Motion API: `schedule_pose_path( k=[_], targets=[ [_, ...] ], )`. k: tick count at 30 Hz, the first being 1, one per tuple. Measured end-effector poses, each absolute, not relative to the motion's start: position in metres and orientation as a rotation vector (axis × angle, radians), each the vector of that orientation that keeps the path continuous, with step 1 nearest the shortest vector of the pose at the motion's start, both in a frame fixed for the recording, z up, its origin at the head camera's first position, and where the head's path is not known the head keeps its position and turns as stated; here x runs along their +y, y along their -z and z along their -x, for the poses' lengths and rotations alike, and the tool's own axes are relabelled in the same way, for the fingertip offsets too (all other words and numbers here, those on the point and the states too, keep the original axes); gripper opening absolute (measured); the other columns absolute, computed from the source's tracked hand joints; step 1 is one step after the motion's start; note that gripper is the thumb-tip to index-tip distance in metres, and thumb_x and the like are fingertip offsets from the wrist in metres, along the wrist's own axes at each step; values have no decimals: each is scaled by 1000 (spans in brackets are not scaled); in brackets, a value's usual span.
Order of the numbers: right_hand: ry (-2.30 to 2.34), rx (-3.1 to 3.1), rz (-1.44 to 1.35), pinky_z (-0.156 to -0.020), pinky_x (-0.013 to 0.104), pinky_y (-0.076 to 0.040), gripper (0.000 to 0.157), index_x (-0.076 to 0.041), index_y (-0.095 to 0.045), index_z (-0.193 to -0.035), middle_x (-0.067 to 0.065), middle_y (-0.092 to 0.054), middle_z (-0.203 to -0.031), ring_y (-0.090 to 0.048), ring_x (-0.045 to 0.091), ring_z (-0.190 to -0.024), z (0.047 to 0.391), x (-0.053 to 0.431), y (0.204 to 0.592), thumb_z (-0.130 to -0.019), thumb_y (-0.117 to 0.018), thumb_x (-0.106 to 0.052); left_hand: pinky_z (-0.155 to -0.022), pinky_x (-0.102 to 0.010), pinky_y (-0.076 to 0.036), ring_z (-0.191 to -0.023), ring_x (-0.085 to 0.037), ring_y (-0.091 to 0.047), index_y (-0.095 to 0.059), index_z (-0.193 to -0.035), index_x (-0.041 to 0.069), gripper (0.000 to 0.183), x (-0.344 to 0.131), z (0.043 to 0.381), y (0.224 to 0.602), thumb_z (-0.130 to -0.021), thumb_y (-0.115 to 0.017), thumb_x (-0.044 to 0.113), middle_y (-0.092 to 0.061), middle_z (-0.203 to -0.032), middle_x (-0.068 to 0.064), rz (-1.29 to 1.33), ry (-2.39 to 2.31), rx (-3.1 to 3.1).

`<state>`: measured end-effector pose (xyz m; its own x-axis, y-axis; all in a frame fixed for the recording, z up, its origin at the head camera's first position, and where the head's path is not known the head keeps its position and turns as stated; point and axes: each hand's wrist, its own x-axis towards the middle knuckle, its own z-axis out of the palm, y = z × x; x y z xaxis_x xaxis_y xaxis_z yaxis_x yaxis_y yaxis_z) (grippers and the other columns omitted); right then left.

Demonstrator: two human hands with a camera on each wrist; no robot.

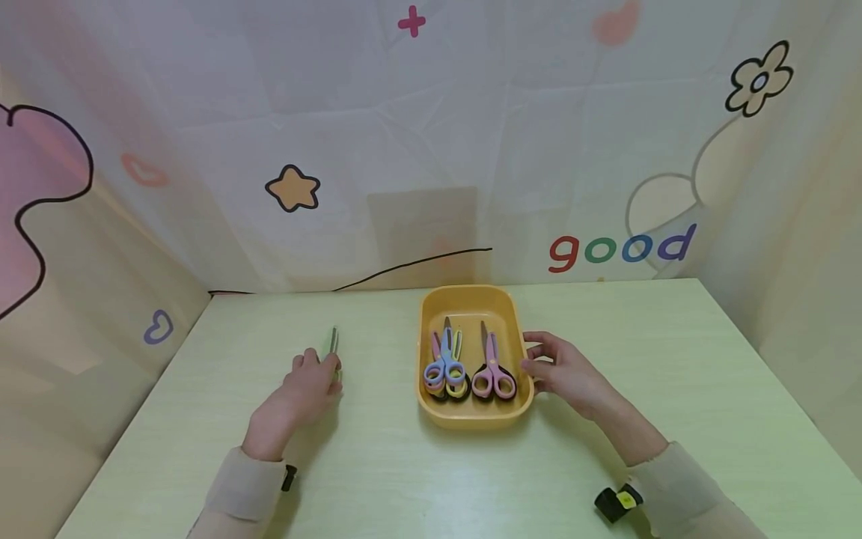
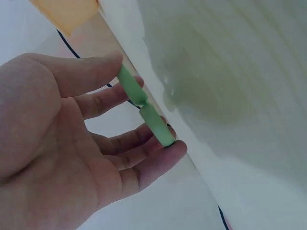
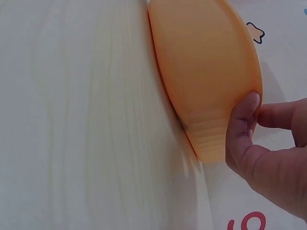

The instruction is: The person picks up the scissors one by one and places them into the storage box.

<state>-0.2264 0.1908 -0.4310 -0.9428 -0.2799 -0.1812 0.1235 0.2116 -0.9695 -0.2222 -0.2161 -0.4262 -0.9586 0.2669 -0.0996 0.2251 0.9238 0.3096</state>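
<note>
On the left of the table, a pair of green scissors (image 1: 334, 340) points away from me. My left hand (image 1: 306, 389) holds it by the handles. In the left wrist view the green handles (image 2: 154, 123) show edge-on, between the thumb and the fingers; the blades are hidden there. A yellow tray (image 1: 471, 421) stands near the middle, and my right hand (image 1: 569, 374) pinches its right rim, as the right wrist view also shows. Inside lie blue scissors (image 1: 445, 359) on top of other pairs at the left, and pink scissors (image 1: 494, 367) over a dark-handled pair at the right.
The pale wood-grain table (image 1: 417, 486) meets a printed cloth backdrop (image 1: 431, 150) just behind the tray, with cloth along both sides too. A black band with a yellow mark (image 1: 618, 501) is by the right sleeve.
</note>
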Motion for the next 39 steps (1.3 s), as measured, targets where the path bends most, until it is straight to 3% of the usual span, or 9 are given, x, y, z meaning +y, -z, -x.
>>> schedule_pose_path(
  k=[8, 39],
  targets=[
    [1787, 2179, 154, -76, 30, -60, 57, 8, -31, -153, 22, -47, -121, -59, 29, -95, 226, 191, 431, -104, -56, -3, -79, -55, -49, -103, -43, -43, -55, -123, -3, 25, -201, 220, 420, -103, -59, 11, -45, -109, -26, -449, -585, 3005],
    [1808, 2166, 170, -75, 31, -60, 56, 7, -31, -154, 21, -46, -120, -58, 29, -95, 225, 191, 432, -104, -56, -4, -73, -44, -44, -92, -33, -41, -57, -119, -1, 27, -121, 212, 406, -98, -60, 15, -42, -101, -17, -651, -718, 3148]
  ],
)
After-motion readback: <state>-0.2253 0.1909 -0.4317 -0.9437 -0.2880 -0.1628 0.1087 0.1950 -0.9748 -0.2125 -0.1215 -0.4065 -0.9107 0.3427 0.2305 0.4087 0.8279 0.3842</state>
